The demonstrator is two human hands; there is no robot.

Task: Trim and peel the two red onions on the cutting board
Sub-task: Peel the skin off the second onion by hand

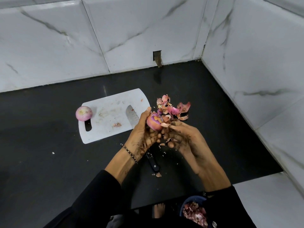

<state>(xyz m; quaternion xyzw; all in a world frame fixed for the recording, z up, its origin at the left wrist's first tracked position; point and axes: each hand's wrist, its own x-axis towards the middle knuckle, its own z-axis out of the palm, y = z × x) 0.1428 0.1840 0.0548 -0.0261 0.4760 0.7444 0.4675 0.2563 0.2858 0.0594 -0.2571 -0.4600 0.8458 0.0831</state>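
Head view, looking down on a dark counter [49, 145]. Judged well past the halfway mark.

Done, as far as can be seen: first onion [83, 113], pale and smooth, bare of dry skin, sitting at the left end of the white cutting board [108, 111], over the handle slot. Seemingly cut flat on top; underside hidden.

In progress: second onion [153, 123], held up off the counter just right of the board, cradled in the curled fingers of the left hand [143, 134], thumb raised along the far side. Partly stripped: glossy purple flesh on the near side, papery scraps at the top. Right hand [182, 137] close against the left, thumb and forefinger pinching a loose flap of skin [165, 124] at the onion's right side, remaining fingers curled beneath.

Beyond the hands, heaped on the counter beside the board: pile of skins [172, 109]. Lying idle, gripped by neither hand: knife [131, 116], blade on the board's right end, black handle on the counter below the wrists.

Left to do, by estimate: pulling away the last dry layers, perhaps tidying the ends, then setting down next to the first.

At the bottom edge: blue bowl [194, 211] with more peelings.
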